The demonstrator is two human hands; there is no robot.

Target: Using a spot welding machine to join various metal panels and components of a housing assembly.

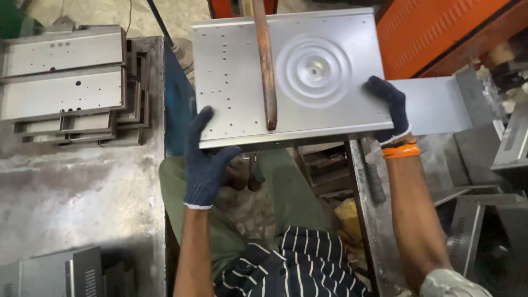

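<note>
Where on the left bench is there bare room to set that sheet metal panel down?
The left bench shows a broad bare patch between the stacked panels at its far end and the vented covers at its near corner. Right of the held panel, brackets and offcuts crowd the space.

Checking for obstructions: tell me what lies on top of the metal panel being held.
A rusty brown bar crosses over the metal panel, between the left hand and right hand. Whether it touches the panel is unclear; the surface beneath it is hidden.
</note>
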